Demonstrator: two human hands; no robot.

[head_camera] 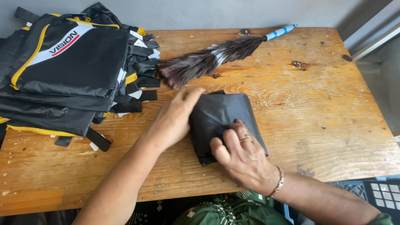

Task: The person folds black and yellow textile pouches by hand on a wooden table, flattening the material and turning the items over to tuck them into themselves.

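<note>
This looks like a small sewing or bag-making workshop: a worn, knotty wooden worktable [316, 104] against a bare grey wall [200, 12] carries a stack of identical black-and-yellow fabric bags [71, 71] and a feather duster [208, 60].
</note>
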